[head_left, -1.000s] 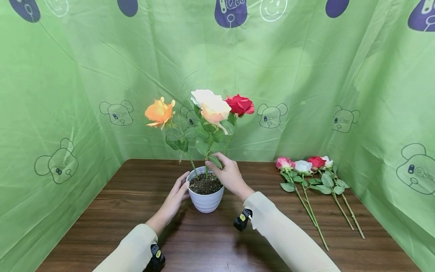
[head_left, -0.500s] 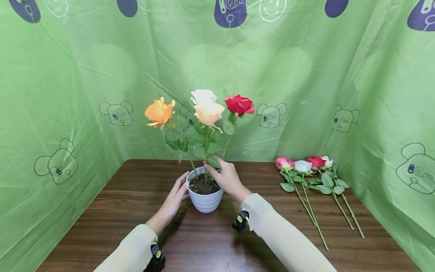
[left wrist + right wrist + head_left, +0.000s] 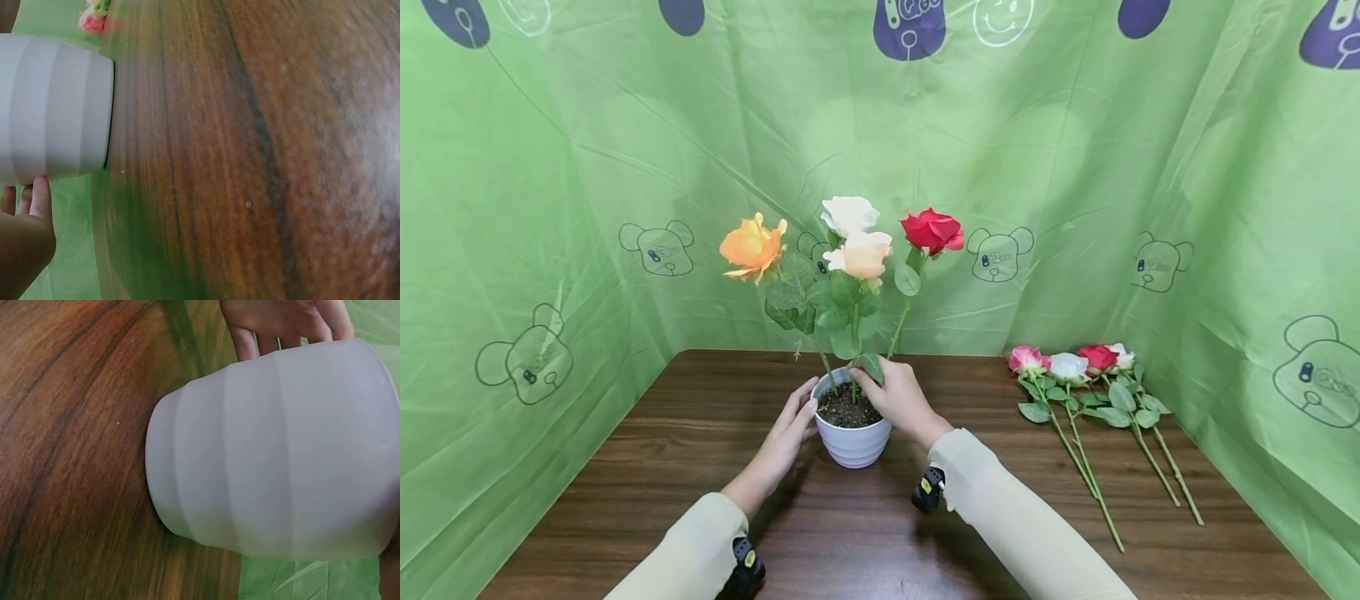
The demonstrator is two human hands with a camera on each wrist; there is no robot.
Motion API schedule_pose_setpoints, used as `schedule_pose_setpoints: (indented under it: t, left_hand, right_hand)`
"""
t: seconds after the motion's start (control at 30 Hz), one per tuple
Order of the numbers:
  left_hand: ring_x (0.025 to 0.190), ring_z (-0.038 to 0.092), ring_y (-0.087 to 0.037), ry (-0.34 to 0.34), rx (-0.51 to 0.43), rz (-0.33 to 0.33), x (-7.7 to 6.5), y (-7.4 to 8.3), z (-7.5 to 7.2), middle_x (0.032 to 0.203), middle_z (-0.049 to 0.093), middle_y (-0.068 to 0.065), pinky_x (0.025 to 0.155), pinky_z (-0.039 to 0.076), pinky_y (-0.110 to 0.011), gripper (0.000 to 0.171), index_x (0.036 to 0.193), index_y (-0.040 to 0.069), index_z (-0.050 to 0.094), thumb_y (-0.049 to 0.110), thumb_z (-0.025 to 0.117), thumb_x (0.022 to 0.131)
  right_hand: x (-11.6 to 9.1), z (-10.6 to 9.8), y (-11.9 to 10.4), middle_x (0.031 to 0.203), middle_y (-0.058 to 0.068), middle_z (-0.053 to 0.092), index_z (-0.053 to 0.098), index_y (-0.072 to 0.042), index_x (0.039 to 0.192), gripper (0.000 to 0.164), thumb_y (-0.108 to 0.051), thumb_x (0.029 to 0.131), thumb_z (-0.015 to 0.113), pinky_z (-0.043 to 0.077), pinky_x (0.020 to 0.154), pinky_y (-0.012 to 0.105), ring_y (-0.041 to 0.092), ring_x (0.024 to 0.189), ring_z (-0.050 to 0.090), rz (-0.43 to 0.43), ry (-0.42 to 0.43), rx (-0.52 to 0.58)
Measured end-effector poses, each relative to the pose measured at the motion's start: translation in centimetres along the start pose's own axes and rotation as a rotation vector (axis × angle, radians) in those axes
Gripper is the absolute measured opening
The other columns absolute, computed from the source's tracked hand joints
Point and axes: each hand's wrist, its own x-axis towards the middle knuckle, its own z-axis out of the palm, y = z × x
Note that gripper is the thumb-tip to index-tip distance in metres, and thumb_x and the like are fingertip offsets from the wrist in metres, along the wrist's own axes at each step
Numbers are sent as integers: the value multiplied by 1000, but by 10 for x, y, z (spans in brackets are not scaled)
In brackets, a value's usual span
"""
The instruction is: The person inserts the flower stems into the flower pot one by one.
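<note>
On the desk (image 3: 662, 454), a white ribbed flowerpot (image 3: 852, 446) holds an upright peach rose (image 3: 859, 255), its stem pinched low by the right hand (image 3: 904, 402); the left hand (image 3: 788, 423) (fingers loosely spread) rests against the pot's left side.

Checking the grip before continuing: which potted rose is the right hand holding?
The peach rose, in front of the upright white rose: the right hand pinches its stem low down. The orange rose and upright red rose stand to either side.
</note>
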Motion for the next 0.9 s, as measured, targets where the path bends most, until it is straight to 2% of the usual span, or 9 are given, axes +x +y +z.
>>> schedule_pose_setpoints:
  t: [0.13,0.37,0.47,0.57,0.7,0.8,0.9]
  left_hand:
    - [139,36,-41,-7,6,8,0,1,1,157,29,-24,109,39,-54,51,157,11,27,28,37,111]
    - [138,38,-41,1,5,15,0,0,1,156,31,-24,108,40,-55,50,157,10,29,27,38,111]
    - [138,38,-41,3,7,11,0,-1,1,156,31,-24,108,40,-55,50,157,10,28,28,38,110]
    - [138,38,-40,5,8,1,0,-1,0,156,31,-23,109,40,-55,50,157,12,28,28,39,110]
    - [138,38,-39,4,3,-5,1,-2,0,157,31,-22,109,39,-55,51,157,12,28,28,39,110]
    - [138,38,-40,0,-3,5,1,-2,-1,156,31,-23,109,38,-55,52,157,9,27,28,39,110]
    - [138,37,-40,2,0,12,1,-2,-1,156,31,-23,109,38,-56,51,157,9,28,27,39,110]
  right_hand:
    - [-2,2,2,90,1,73,70,-11,99,11,-21,98,68,58,75,35,15,87,70,-10,-7,-18]
    - [-1,2,2,92,0,73,71,-11,101,14,-24,96,70,57,79,33,17,90,70,6,-29,-40]
    - [0,2,0,84,-1,70,70,-12,97,12,-23,95,71,56,71,32,16,78,67,1,-33,-73]
    - [0,3,-1,76,-5,66,68,-14,89,11,-22,94,73,51,61,27,10,66,58,0,-30,-94]
    - [1,4,-2,70,-8,61,66,-15,85,14,-23,94,73,45,56,24,7,59,50,1,-34,-119]
    - [1,3,-1,76,-4,67,70,-12,94,14,-25,96,71,51,61,27,10,62,57,11,-52,-135]
    - [1,2,-2,91,3,74,73,-8,106,21,-26,96,70,58,74,32,16,79,70,49,-81,-111]
